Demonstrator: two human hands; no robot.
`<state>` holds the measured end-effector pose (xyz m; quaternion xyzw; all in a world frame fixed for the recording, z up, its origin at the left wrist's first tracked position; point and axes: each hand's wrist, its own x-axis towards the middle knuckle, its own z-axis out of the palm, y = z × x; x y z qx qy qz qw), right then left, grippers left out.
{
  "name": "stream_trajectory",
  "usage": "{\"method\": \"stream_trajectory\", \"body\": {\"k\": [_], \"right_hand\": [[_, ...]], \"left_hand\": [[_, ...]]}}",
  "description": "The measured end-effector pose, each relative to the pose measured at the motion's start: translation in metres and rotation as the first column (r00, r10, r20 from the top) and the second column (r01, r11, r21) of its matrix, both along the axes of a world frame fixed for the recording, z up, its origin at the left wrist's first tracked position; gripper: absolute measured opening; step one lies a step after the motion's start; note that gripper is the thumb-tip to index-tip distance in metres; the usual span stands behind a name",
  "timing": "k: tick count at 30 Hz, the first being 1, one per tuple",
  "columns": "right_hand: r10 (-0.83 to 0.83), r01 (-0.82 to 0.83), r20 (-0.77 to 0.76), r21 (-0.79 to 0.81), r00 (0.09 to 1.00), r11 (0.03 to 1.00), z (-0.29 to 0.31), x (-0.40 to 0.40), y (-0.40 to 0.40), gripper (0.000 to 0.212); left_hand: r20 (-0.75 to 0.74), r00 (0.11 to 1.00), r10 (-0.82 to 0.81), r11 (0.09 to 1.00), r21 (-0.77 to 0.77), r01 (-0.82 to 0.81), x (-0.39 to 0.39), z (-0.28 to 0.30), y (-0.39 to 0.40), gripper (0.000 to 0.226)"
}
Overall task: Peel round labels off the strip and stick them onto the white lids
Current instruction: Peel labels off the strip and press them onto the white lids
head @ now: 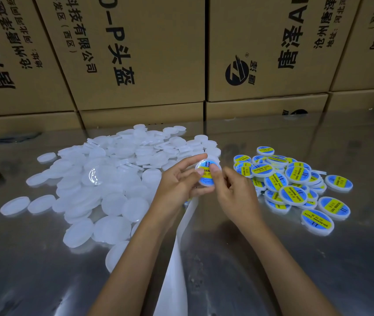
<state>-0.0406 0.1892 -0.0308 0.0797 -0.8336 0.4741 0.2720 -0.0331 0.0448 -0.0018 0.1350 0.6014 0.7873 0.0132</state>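
Centrally, round white plastic lid (207,176) pinched in left fingers (190,161), right thumb (214,171) on its glossy blue-yellow label (205,171).

White lids (104,179), blue-and-yellow labels (293,195), seemingly white strip (174,270).

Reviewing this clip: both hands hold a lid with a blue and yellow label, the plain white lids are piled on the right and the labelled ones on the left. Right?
Not quite: the head view shows the piles reversed. The plain white lids are piled on the left and the labelled ones on the right. The left hand and right hand do hold a labelled lid.
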Motion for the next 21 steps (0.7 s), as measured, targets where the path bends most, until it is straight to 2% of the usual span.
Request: {"method": "stream_trajectory", "body": {"k": [4,8,12,15,21], "right_hand": [[0.000,0.001,-0.020,0.036,1.000,0.999,-0.002,0.000,-0.003,0.045],[0.038,-0.038,-0.033,-0.001,0.999,0.999,-0.004,0.001,-0.008,0.048],[0.088,-0.089,0.011,0.037,0.996,0.995,-0.005,0.003,-0.010,0.038],[0.003,-0.009,0.047,0.128,0.999,0.992,-0.007,0.003,-0.012,0.061],[-0.088,0.084,0.023,0.149,0.996,0.985,0.000,0.006,-0.009,0.071]], "left_hand": [[0.018,0.999,-0.033,0.998,-0.045,0.033,-0.001,0.002,-0.006,0.041],[0.034,0.991,0.132,0.990,-0.058,-0.130,0.003,0.005,-0.005,0.025],[0.040,0.969,0.244,0.969,-0.033,-0.243,0.002,0.004,-0.004,0.021],[0.041,0.964,0.264,0.964,-0.019,-0.263,0.003,0.006,-0.003,0.018],[0.084,0.972,0.220,0.975,-0.052,-0.217,0.001,0.003,0.001,0.014]]}}
